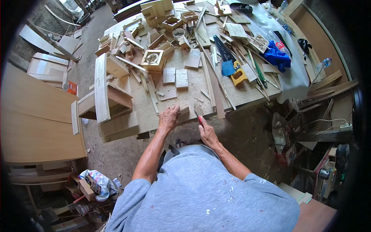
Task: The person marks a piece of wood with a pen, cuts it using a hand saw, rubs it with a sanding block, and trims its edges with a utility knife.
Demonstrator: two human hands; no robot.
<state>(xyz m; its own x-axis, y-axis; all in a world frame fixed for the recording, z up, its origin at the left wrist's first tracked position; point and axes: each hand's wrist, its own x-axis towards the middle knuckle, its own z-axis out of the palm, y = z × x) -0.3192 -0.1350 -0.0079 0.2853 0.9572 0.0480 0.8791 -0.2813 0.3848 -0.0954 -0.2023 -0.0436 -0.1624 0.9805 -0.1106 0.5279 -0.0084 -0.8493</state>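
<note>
My left hand (168,118) is at the front edge of the workbench, fingers closed on a small wood block (184,110). In my right hand (209,133) is a red-handled tool (200,120) with a narrow flat blade, perhaps a putty knife or chisel. Its blade points away from me, over the bench edge and just right of the block. Wood shavings or chips lie around the blade tip. Beyond my hands, two pale square wood pieces (181,79) lie flat, with a small square wooden box (152,60) behind them.
The wooden workbench (193,96) is crowded with offcuts. A blue handsaw with a yellow handle (239,77) lies to the right, near a blue cloth (279,56). Long strips (207,79) run toward the front edge. An open wooden frame (104,92) stands at the left.
</note>
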